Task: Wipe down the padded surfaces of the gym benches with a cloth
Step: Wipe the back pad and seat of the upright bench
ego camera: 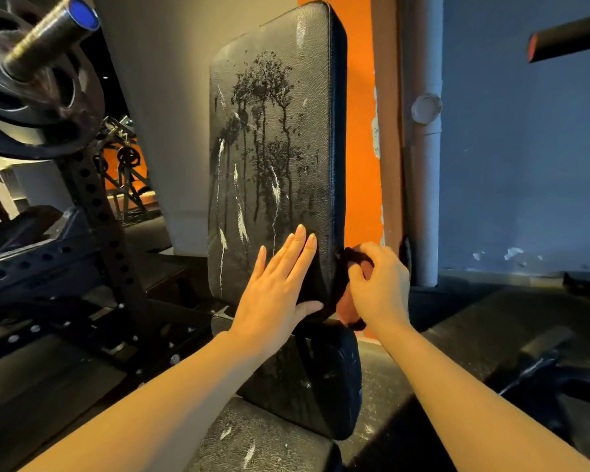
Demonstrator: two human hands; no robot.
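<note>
- Two bare forearms reach forward from the bottom of the view, the left from the lower left and the right from the lower right, both rising toward an upright bench pad.
- Nearest the viewer lies the seat pad (pixel 263 441), black and flecked with white marks, at the bottom centre between the forearms.
- Just beyond it sits a second black cushion (pixel 324 379), tilted, below the tall pad.
- The left hand (pixel 280 287) lies flat against the lower front of the back pad (pixel 273 148). Its fingers are straight and held close together, pointing up, with the thumb spread out to the right along the pad's bottom edge. It grasps nothing.
- The right hand (pixel 378 284) is at the pad's lower right edge, fingers curled and bunched around a cloth (pixel 349 301). The cloth looks dark with a reddish patch and is pressed against the pad's side, partly hidden by the fingers.
- The back pad stands nearly upright, black and textured. Dark wet streaks run down its face from a spattered patch near the top, mixed with thin white lines.
- To the left stands a black perforated rack upright (pixel 92 206), with a barbell end (pixel 52 32) and weight plate (pixel 38 90) at the upper left.
- Behind the pad is an orange wall strip (pixel 361 165), then a pale pipe (pixel 423 148) and a grey-blue wall (pixel 525 148) to the right.
</note>
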